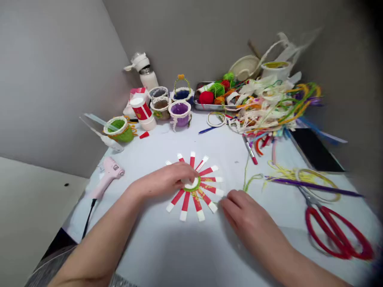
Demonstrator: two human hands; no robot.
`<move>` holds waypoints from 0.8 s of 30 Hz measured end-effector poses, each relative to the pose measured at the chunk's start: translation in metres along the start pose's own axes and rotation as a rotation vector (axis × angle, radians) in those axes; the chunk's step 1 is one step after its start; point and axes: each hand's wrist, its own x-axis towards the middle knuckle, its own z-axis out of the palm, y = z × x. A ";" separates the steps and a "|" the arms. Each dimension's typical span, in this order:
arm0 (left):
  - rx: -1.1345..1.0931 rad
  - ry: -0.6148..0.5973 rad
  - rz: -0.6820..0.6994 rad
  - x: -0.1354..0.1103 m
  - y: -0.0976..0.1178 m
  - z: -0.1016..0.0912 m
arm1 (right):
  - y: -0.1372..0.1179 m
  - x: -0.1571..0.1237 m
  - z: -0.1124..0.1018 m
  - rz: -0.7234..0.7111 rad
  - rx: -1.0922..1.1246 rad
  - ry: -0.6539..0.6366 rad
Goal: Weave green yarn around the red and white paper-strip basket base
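My left fingers press on the white centre of one red-and-white paper sunburst, eleven strips showing; whether they grip, I cannot tell. My right fingers, curled and empty, sit just beside its strips, with open counter below both hands.

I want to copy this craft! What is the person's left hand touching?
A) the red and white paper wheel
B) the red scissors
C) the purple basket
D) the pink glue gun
A. The left hand lies on the middle of the red and white paper wheel, with its fingers over the white center.
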 end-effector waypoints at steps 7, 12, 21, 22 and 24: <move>-0.018 -0.030 0.014 0.001 -0.002 0.004 | 0.026 0.045 0.007 0.150 0.127 0.058; -0.008 -0.025 0.005 0.003 0.005 0.004 | 0.027 0.055 0.016 0.208 0.131 0.118; 0.067 0.030 -0.069 0.008 0.013 0.008 | 0.027 0.054 0.016 0.221 0.147 0.115; 0.081 0.044 -0.080 0.008 0.013 0.009 | 0.027 0.054 0.016 0.221 0.149 0.117; 0.106 0.079 -0.100 0.009 0.013 0.012 | 0.027 0.054 0.015 0.222 0.151 0.115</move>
